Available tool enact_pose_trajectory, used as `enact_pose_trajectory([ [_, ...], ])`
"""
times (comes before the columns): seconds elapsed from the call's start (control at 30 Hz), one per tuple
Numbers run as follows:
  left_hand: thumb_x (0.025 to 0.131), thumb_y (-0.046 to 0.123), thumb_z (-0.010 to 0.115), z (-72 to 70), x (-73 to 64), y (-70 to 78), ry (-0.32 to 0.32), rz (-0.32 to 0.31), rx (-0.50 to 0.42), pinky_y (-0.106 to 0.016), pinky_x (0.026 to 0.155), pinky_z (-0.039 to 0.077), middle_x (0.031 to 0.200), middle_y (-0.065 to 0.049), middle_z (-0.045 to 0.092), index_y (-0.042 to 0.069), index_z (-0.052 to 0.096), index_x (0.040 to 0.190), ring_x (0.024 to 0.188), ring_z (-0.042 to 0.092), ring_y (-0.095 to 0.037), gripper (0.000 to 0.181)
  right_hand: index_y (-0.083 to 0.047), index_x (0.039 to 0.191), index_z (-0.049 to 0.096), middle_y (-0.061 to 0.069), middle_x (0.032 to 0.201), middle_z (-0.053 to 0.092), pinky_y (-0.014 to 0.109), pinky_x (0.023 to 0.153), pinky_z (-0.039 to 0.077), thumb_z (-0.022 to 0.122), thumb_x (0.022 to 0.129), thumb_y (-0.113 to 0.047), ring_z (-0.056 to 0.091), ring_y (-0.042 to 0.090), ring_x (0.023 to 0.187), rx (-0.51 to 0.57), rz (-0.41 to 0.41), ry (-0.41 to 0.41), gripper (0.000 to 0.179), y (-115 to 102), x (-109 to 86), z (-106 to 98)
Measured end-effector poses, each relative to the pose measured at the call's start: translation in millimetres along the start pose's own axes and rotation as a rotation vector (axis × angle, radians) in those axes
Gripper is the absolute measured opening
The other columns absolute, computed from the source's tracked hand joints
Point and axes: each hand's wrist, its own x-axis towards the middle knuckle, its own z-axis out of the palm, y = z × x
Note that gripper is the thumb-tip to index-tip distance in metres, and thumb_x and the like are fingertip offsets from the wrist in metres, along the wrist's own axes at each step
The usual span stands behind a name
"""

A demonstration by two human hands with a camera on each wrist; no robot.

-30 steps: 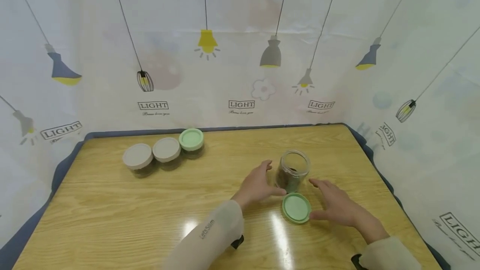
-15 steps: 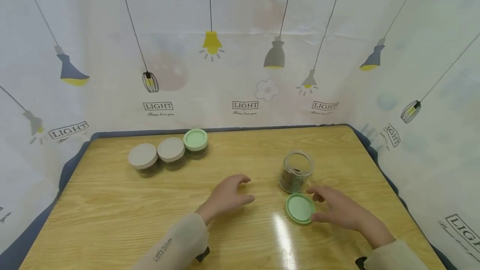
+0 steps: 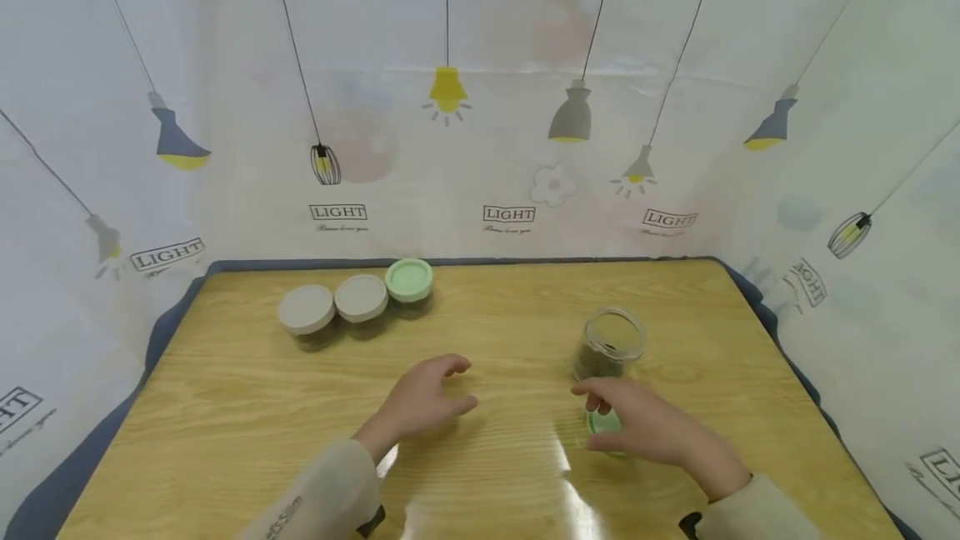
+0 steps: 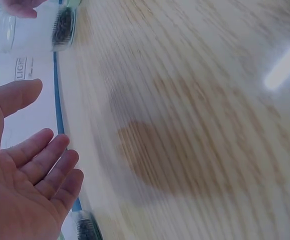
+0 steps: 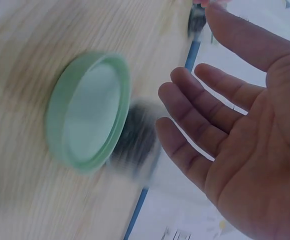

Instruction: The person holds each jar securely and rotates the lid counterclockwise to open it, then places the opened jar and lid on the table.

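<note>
An uncapped clear jar [image 3: 600, 355] with dark contents stands at the right of the table. Just in front of it lies a round green lid [image 3: 602, 422], partly covered in the head view by my right hand [image 3: 648, 432]. That hand hovers over the lid with relaxed fingers and holds nothing; the right wrist view shows the whole lid [image 5: 92, 112] apart from the fingers. My left hand [image 3: 416, 398] is held over the middle of the table, fingers loosely bent and nothing in them. In the left wrist view its palm [image 4: 25, 200] is bare.
Three lidded jars stand in a row at the back left: one with a white lid [image 3: 307, 309], a second white lid [image 3: 362, 298] beside it, and a green lid [image 3: 409, 280]. A printed cloth wall [image 3: 480, 148] borders the wooden table [image 3: 495, 298] behind and at the sides.
My left hand has moved left, away from the open jar. My right hand has shifted left over the green lid, from beside it. The head view has turned slightly left.
</note>
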Motion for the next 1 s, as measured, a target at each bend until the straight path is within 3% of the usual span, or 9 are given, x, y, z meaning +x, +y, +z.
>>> enact_pose_trajectory([
  [0.4, 0.088, 0.033, 0.071, -19.8, -8.7, -8.2, 0.072, -0.03, 0.02, -0.051, 0.099, 0.047, 0.131, -0.005, 0.063, 0.013, 0.059, 0.131, 0.12, 0.058, -0.028, 0.049, -0.007, 0.137, 0.05, 0.007, 0.12, 0.062, 0.042, 0.088, 0.05, 0.072, 0.087, -0.037, 0.058, 0.025, 0.109, 0.009, -0.035, -0.052, 0.063, -18, 35.7, 19],
  [0.77, 0.086, 0.031, 0.073, -54.0, 3.2, -9.6, 0.164, -0.008, 0.105, -0.049, 0.096, 0.049, 0.128, -0.007, 0.065, 0.012, 0.059, 0.13, 0.118, 0.06, -0.029, 0.05, -0.005, 0.137, 0.049, 0.01, 0.118, 0.062, 0.043, 0.086, 0.05, 0.075, 0.086, -0.031, 0.06, 0.029, 0.106, 0.019, -0.063, -0.104, 0.063, -31, 54.9, 32],
  [1.0, 0.088, 0.036, 0.07, -62.0, 0.7, -14.1, 0.136, -0.034, 0.078, -0.048, 0.098, 0.048, 0.131, -0.005, 0.063, 0.013, 0.057, 0.133, 0.121, 0.058, -0.028, 0.052, -0.005, 0.142, 0.043, 0.014, 0.127, 0.058, 0.047, 0.09, 0.05, 0.075, 0.085, -0.028, 0.058, 0.032, 0.113, 0.043, -0.014, -0.076, 0.069, -41, 75.4, 37],
])
